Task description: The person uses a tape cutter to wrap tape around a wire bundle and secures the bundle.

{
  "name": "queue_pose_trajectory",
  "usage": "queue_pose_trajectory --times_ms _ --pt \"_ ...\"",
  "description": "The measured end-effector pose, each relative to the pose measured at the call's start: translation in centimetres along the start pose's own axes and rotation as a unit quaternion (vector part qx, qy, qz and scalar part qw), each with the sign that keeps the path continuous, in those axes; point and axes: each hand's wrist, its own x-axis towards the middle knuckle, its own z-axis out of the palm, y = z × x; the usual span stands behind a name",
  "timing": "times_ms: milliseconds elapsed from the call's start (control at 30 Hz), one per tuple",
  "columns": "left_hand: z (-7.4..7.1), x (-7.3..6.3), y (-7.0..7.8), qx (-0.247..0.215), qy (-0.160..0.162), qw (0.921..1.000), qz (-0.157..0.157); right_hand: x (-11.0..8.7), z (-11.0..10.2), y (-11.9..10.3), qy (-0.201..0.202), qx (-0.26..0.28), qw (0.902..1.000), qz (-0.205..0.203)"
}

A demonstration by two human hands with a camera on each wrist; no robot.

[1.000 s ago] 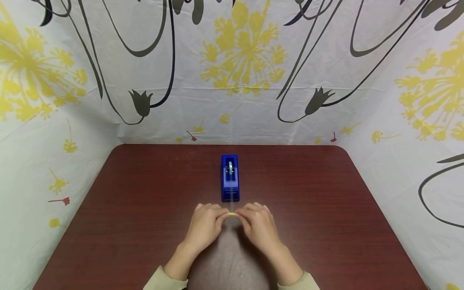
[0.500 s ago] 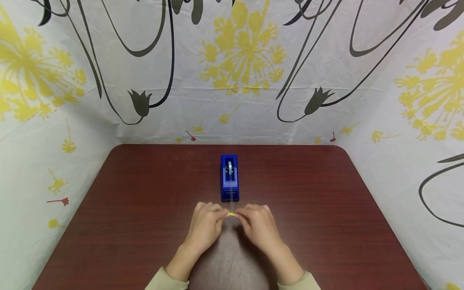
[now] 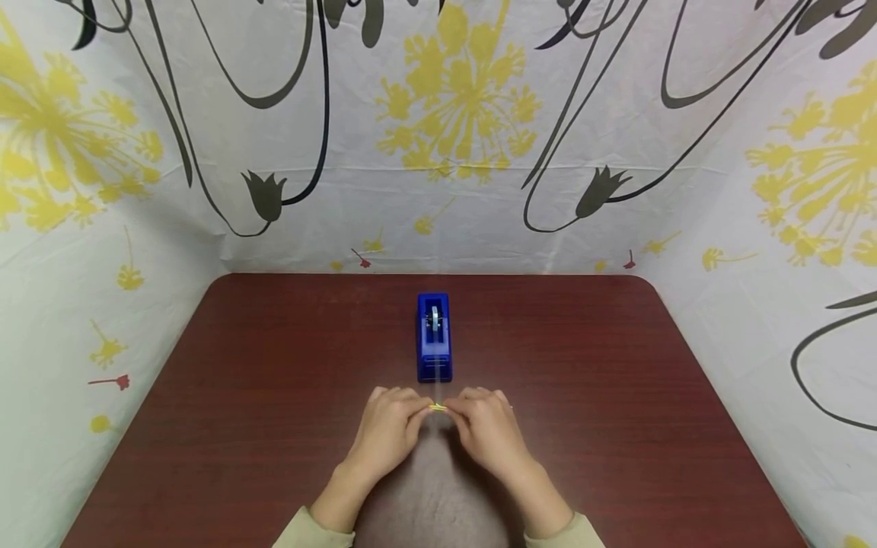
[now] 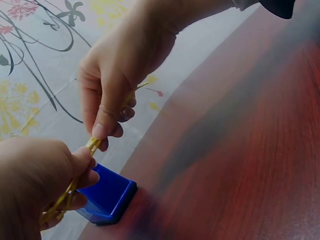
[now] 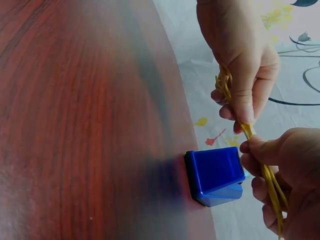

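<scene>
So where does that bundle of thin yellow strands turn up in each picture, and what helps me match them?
Head: the thin yellow strands show as a short stretch below centre, between the bare left hand and the bare right hand.
Left wrist: the strands slant up from the lower left, through both hands.
Right wrist: the strands lie right of centre, slanting down towards the bottom edge.
Shared landmark: the blue plastic tape dispenser, visible in all three.

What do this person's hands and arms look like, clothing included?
Both the left hand and right hand are ungloved. The left sleeve and right sleeve are pale yellowish green, plain where visible. In the left wrist view, a dark object shows by the right sleeve, too cropped to identify.
</scene>
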Motion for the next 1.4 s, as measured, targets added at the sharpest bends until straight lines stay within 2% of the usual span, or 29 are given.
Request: queue_pose_trajectory --times_ms 133,333,433,600,800,1067,1400 --pt "-0.2 0.2 0.1 -0.005 -0.029 0.9992 -0.026 -0.1 0.3 0.2 0.02 -0.003 0.9997 -0.016" --pt "-0.6 0.7 0.3 0.021 -0.08 0.9952 -0.053 0.0 0.6 0.4 0.05 -0.014 0.9973 -0.051" --pt "-0.8 0.8 0.4 0.017 -0.09 0.9937 -0.064 0.0 0.6 0.4 0.057 -0.02 0.9963 -0.06" --pt "-0.7 0.8 0.5 -0.009 -0.075 0.9941 -0.078 0.0 0.7 0.5 0.058 -0.019 0.9965 -0.058" --pt "-0.3 0.5 0.4 -0.017 -0.058 0.9943 -0.088 0.0 0.8 0.6 0.054 -0.02 0.9967 -0.057" --pt "0.1 0.4 0.1 -0.016 -0.01 0.9975 -0.068 0.2 0.5 0.4 0.034 -0.017 0.9987 -0.033" --pt "0.3 0.3 -0.1 -0.013 0.029 0.9989 -0.035 0.2 0.2 0.2 0.012 -0.019 0.9997 -0.012"
